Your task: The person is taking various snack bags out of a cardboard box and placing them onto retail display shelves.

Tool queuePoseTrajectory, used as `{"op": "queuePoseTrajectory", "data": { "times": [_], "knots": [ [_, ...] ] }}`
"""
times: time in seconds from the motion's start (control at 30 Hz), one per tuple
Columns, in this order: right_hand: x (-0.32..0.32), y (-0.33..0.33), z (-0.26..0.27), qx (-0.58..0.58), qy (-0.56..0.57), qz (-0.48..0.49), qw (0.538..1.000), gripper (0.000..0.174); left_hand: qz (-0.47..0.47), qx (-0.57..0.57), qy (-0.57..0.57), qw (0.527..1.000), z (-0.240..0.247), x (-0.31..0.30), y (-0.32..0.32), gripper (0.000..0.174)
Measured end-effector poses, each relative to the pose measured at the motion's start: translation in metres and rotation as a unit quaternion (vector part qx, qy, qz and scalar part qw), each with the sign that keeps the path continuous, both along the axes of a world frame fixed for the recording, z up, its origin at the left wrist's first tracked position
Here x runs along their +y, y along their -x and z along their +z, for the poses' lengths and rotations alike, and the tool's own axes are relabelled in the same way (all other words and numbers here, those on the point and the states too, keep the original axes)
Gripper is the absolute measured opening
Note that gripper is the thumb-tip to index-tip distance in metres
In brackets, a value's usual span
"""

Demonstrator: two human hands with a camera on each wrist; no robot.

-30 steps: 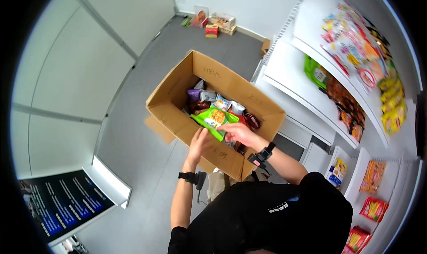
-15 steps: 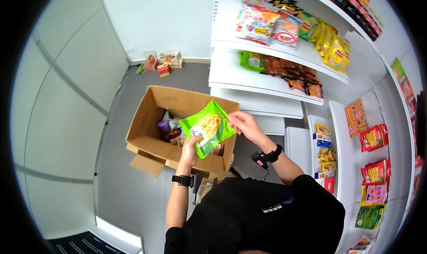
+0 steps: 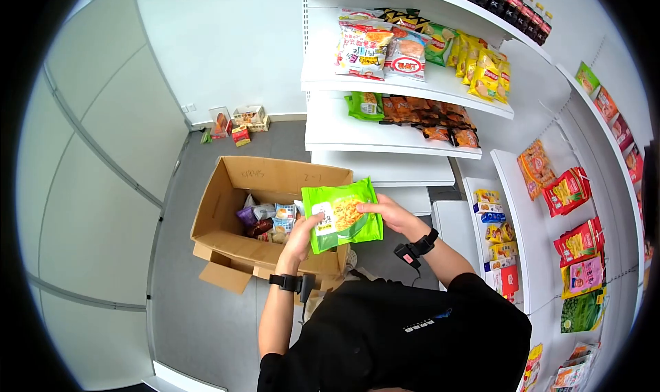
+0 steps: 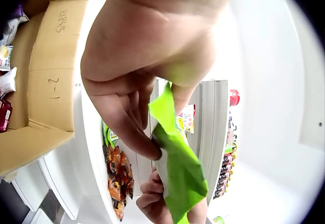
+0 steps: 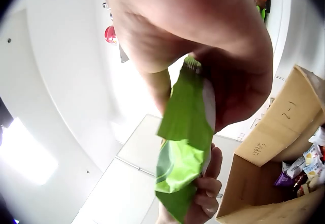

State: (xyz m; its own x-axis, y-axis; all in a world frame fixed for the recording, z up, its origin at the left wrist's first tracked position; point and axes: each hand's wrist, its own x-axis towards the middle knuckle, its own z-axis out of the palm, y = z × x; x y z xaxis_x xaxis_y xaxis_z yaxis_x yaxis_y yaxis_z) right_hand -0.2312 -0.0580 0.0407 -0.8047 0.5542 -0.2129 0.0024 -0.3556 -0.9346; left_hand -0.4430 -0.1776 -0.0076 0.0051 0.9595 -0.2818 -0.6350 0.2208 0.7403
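A bright green instant noodle packet [image 3: 335,230] with a food picture on its front is held up above the right part of an open cardboard box [image 3: 251,175]. My left hand [image 3: 298,241] pinches its left side, thumb on the printed face. The right hand [image 3: 393,216] grips the opposite side, thumb also on top. In the left wrist view the packet [image 4: 183,176] is seen edge-on, with fingers curled behind it. The right wrist view shows its crimped end in the right hand [image 5: 198,36]. Small wrapped snacks [image 3: 259,211] lie inside the box, partly hidden by the packet.
Beyond the box, white shelves [image 3: 412,141] carry chip bags [image 3: 362,48], orange-brown packets [image 3: 430,117] and a green packet [image 3: 365,106]. Side shelves at right hold red bags [image 3: 568,191] and small boxes [image 3: 500,254]. Several items [image 3: 240,136] sit on the floor by the wall.
The noodle packet has come up out of the box and now lies level between both hands, face up. The view has turned rightward toward the shelves. The right hand's grip has moved onto the packet's side.
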Motion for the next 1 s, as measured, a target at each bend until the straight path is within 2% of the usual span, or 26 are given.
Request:
{"op": "queuePoseTrajectory", "data": {
  "times": [0.1,0.17,0.27,0.3,0.4,0.57,0.67,0.77,0.87,0.93,1.0],
  "knots": [
    [0.003,-0.001,-0.006,0.029,0.023,-0.043,0.998,0.045,0.007,0.054,0.006,0.998,-0.002,0.005,0.001,0.030],
    [0.006,-0.006,-0.005,0.015,0.021,-0.014,1.000,0.047,0.015,0.099,0.015,0.995,-0.007,0.004,0.001,0.030],
    [0.005,-0.013,-0.002,-0.031,0.006,0.028,0.999,0.048,0.029,0.068,0.005,0.997,-0.003,0.003,0.000,0.031],
    [0.005,-0.014,-0.001,-0.048,-0.001,0.043,0.998,0.047,0.012,0.059,-0.014,0.998,0.001,0.003,0.003,0.034],
    [0.004,-0.015,0.003,-0.086,-0.024,0.097,0.991,0.047,-0.051,0.131,-0.050,0.989,0.004,0.003,0.010,0.036],
    [0.003,-0.004,0.017,-0.110,-0.115,0.154,0.975,0.045,-0.197,0.237,-0.048,0.950,0.021,0.004,0.000,0.049],
    [0.009,-0.001,0.015,-0.136,-0.194,0.109,0.965,0.041,-0.155,0.205,-0.061,0.965,0.023,0.004,-0.008,0.049],
    [0.028,-0.007,-0.007,-0.045,-0.060,-0.038,0.996,0.036,-0.065,0.140,-0.052,0.987,0.012,0.012,-0.005,0.043],
    [0.024,-0.015,-0.010,0.062,0.110,-0.127,0.984,0.035,0.039,0.078,-0.044,0.995,0.002,0.019,-0.004,0.036],
    [0.004,-0.013,-0.023,0.059,0.088,-0.100,0.989,0.037,0.093,0.064,-0.066,0.991,-0.002,0.026,-0.005,0.035],
    [-0.022,-0.008,-0.023,-0.028,0.097,-0.081,0.992,0.038,0.101,0.052,-0.065,0.991,-0.008,0.031,-0.007,0.032]
  ]
}}
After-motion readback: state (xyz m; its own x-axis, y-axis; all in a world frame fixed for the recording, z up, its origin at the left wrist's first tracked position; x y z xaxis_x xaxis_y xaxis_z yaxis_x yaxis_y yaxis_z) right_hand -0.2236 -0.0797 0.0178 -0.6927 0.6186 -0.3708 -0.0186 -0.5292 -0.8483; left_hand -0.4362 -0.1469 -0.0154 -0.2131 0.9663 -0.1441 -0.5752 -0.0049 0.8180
